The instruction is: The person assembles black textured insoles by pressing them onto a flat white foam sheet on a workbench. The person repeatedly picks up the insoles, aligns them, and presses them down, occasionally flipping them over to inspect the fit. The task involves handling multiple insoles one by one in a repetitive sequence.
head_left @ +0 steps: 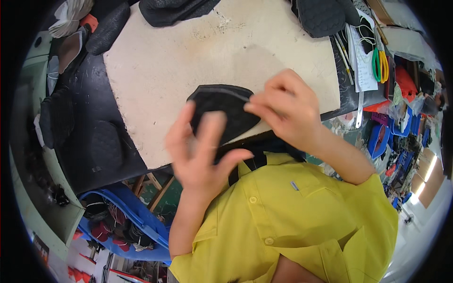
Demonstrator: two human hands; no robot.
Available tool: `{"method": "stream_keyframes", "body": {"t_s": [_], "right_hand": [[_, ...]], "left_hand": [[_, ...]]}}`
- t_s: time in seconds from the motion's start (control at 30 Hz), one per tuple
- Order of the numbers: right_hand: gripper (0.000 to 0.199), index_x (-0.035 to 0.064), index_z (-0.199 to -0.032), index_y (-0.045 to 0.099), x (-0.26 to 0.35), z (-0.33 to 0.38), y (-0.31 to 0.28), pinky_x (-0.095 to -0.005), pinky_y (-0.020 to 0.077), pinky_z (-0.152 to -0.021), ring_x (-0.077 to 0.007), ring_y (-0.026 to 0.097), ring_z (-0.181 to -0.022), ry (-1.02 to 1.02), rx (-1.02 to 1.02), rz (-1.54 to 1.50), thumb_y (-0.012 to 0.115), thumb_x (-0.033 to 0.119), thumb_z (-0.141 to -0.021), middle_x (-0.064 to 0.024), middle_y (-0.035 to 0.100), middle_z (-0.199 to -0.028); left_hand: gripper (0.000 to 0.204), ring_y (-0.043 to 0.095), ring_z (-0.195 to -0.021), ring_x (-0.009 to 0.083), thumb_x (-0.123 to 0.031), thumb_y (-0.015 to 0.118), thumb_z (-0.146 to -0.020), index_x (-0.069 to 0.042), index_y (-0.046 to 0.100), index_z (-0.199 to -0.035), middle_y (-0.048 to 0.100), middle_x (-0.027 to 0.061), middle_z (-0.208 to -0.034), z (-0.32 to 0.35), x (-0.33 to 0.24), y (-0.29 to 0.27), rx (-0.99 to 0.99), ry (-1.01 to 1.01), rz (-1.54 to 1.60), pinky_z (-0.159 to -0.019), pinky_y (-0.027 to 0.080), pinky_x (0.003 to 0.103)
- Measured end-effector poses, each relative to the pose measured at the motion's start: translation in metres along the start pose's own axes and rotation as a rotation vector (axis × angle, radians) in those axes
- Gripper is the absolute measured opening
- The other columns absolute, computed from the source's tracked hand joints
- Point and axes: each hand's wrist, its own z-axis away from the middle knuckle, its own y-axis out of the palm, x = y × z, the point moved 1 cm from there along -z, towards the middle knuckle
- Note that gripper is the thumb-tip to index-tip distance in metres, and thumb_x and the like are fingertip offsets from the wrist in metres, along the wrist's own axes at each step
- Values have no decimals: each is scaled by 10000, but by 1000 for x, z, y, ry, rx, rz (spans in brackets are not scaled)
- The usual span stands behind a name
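Observation:
A black fabric piece (226, 113) with a curved outline and a greyish strip along its upper edge lies at the near edge of the pale board. Over its left side my left hand (196, 151) is spread open, its fingers smeared by motion; whether the fingertips touch the fabric is not plain. My right hand (288, 106) is closed in a pinch at the piece's right edge. The thumb and forefinger meet right at that edge strip.
The pale board (292, 52) rests on a black-covered table (75, 155). Black quilted pieces (321, 16) lie around its edges. Scissors with green and yellow handles (380, 63), pens and papers are at the right. A blue bin (155, 240) with bundled material stands below left.

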Motion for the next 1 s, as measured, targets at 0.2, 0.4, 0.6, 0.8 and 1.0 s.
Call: {"method": "stream_keyframes", "body": {"t_s": [0.2,0.4,0.6,0.8,1.0], "right_hand": [[300,80,-918,715,15,20,-12,-359,483,-731,-284,620,-896,-244,-97,-84,832,139,-649,-67,658,-962],[189,120,-891,690,32,6,-10,-409,403,-939,-206,627,-955,-248,242,-250,754,123,-714,0,664,-845],[225,127,-905,694,-18,-8,-41,-443,373,-999,-203,617,-995,-170,186,262,778,83,-700,-11,681,-864],[394,39,-1071,684,-96,-46,-98,-398,499,-855,-316,629,-994,-20,-293,689,792,264,-768,-116,692,-1046],[402,27,-985,641,-100,-61,-93,-395,462,-879,-369,563,-982,194,-180,822,833,157,-657,-158,575,-950]], "left_hand": [[296,640,-784,240,34,803,-622,0,701,-897,697,104,-896,1,6,-36,65,-111,362,-710,503,337],[344,653,-725,276,137,698,-548,-1,707,-863,683,114,-791,0,-19,-40,-19,53,227,-661,519,330],[172,638,-763,147,65,709,-776,20,685,-940,702,103,-892,29,23,-82,-445,-499,218,-692,521,288],[281,599,-931,118,-66,665,-934,37,592,-1185,661,89,-1058,57,120,-152,-517,-708,229,-845,485,255],[283,618,-1010,331,-111,747,-845,3,677,-1094,670,152,-1059,10,61,-78,-366,-28,-551,-904,482,416]]}}
